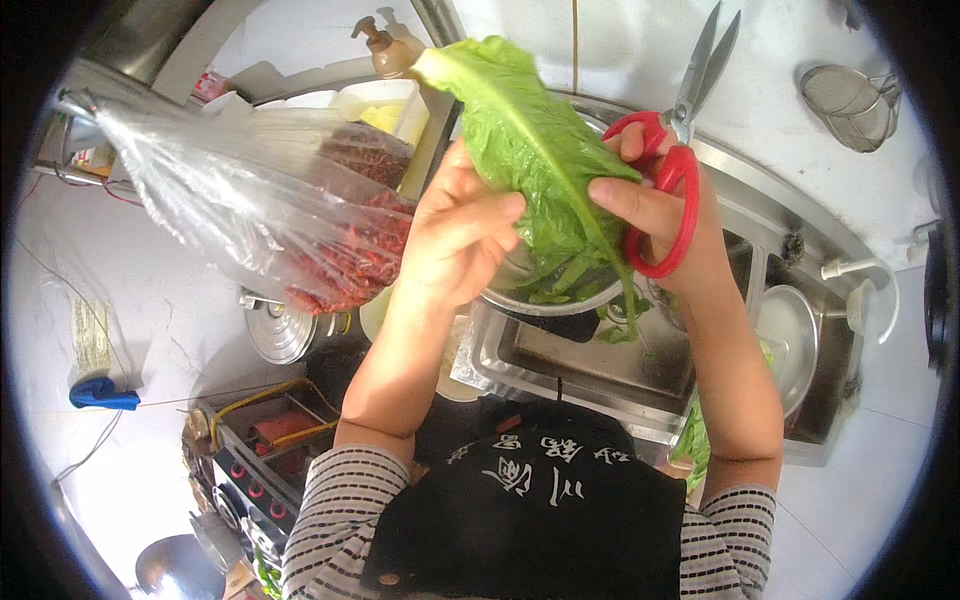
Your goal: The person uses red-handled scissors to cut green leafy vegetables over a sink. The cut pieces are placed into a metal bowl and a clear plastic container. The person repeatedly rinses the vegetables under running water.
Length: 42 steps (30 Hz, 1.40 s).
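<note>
A long green lettuce leaf point(517, 127) is stretched out in the air between my two hands. My left hand point(457, 232) grips one side of it between thumb and fingers. In my right hand point(652, 202) are the leaf's other edge, under the thumb, and a pair of red-handled scissors point(681, 124), whose blades point up and stand apart. Below the leaf, a metal bowl point(555, 306) holds cut green pieces and is partly hidden by the leaf and hands. Some green scraps point(619, 334) lie beside the bowl on the steel sink.
A clear plastic bag of dried red chillies point(352, 255) hangs at the left. Behind it are white tubs point(412, 112) and a pump bottle point(386, 52). At the right, a round metal basin point(806, 345) stands in the sink; mesh strainers point(847, 101) hang on the wall.
</note>
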Each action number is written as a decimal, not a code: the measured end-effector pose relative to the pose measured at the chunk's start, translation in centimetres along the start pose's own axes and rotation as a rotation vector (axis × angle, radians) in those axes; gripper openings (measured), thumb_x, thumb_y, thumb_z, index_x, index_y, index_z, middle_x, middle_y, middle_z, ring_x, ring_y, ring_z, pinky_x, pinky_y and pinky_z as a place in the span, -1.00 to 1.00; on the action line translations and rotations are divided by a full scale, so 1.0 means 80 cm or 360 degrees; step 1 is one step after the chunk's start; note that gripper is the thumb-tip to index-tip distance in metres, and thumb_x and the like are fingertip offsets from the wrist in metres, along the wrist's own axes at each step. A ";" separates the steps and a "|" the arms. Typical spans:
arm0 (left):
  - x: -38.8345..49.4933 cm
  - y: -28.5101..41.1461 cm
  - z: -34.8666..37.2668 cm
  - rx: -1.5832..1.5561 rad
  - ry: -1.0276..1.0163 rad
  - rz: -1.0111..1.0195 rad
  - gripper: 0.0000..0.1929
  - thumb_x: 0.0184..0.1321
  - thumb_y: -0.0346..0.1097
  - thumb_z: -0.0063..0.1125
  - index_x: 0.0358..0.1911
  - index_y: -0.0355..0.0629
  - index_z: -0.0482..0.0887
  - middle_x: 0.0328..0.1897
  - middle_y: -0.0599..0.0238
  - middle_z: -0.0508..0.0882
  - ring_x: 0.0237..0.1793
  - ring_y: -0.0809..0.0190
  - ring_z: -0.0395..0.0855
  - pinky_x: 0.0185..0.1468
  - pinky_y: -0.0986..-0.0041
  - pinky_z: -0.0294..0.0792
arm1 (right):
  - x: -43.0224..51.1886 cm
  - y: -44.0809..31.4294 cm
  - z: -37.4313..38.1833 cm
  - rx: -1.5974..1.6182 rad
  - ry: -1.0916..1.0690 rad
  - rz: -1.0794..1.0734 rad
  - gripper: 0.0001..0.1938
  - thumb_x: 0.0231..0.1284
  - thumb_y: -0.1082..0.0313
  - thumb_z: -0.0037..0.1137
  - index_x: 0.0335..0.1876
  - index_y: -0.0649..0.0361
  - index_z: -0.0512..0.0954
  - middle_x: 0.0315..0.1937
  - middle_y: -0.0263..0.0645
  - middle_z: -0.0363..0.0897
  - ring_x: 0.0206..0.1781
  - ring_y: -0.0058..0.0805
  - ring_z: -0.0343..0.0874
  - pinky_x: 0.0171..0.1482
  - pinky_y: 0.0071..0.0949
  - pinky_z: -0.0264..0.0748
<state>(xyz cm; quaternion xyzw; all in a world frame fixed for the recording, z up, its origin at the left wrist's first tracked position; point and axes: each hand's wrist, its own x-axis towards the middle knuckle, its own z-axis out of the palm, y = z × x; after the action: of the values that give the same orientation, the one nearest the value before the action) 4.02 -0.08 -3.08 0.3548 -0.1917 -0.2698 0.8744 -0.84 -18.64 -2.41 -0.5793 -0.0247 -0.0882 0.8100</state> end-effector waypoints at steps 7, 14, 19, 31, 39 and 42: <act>-0.027 -0.005 0.034 0.0327 0.0173 0.0065 -0.43 0.13 -0.38 0.26 0.23 -0.23 0.34 0.18 0.15 0.50 0.17 0.14 0.48 0.24 0.28 0.31 | -0.015 -0.027 0.021 -0.0388 -0.0124 -0.0003 -0.67 -0.06 0.44 0.30 -0.26 0.14 0.33 -0.32 -0.41 0.41 -0.23 -0.64 0.37 -0.14 -0.61 0.31; -0.026 -0.003 0.053 0.1050 0.0423 0.0273 -0.71 0.17 -0.33 0.30 -0.07 -0.27 0.59 -0.15 0.32 0.65 -0.14 0.36 0.57 -0.04 0.51 0.42 | -0.010 -0.032 0.001 -0.0750 0.0086 -0.0351 -0.67 -0.02 0.36 0.37 -0.22 0.22 0.41 -0.45 -0.40 0.45 -0.37 -0.70 0.43 -0.30 -0.61 0.38; -0.025 0.007 0.073 0.1072 0.0709 0.0411 -0.76 0.19 -0.31 0.29 -0.18 -0.31 0.62 -0.26 0.32 0.67 -0.26 0.37 0.59 -0.15 0.53 0.44 | -0.080 -0.059 -0.007 -0.0666 0.0280 -0.0156 -0.68 0.04 0.32 0.38 -0.27 0.23 0.41 -0.45 -0.42 0.46 -0.35 -0.68 0.45 -0.27 -0.62 0.40; -0.051 -0.018 0.095 0.1059 0.0678 0.0679 -0.75 0.20 -0.34 0.26 -0.09 -0.28 0.62 -0.17 0.32 0.66 -0.18 0.37 0.57 -0.07 0.53 0.42 | -0.105 -0.019 0.034 -0.0060 0.0458 -0.0001 -0.75 0.06 0.47 0.29 -0.23 0.22 0.42 -0.32 -0.31 0.59 -0.26 -0.64 0.52 -0.20 -0.62 0.43; -0.059 -0.005 0.062 0.0791 0.0798 0.0581 -0.59 0.32 -0.32 0.08 0.18 -0.31 0.35 0.17 0.14 0.49 0.14 0.12 0.50 0.21 0.18 0.38 | -0.127 0.048 0.012 0.0098 0.0649 -0.0305 -0.76 0.10 0.53 0.21 -0.25 0.17 0.34 -0.37 -0.35 0.53 -0.31 -0.65 0.45 -0.20 -0.62 0.38; -0.052 0.001 0.061 0.0709 0.0862 0.0690 -0.58 0.37 -0.22 0.00 0.18 -0.34 0.35 0.17 0.10 0.50 0.14 0.09 0.51 0.21 0.17 0.40 | -0.160 0.121 -0.009 -0.0635 0.0493 -0.0323 -0.76 0.09 0.51 0.20 -0.20 0.19 0.36 -0.38 -0.29 0.50 -0.34 -0.56 0.47 -0.23 -0.57 0.38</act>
<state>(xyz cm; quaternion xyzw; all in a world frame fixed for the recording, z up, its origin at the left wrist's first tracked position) -1.82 -0.04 -0.32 0.5452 -0.0787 0.0719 0.8315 -11.78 -14.84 -13.48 -0.7015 0.0595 -0.2595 0.6611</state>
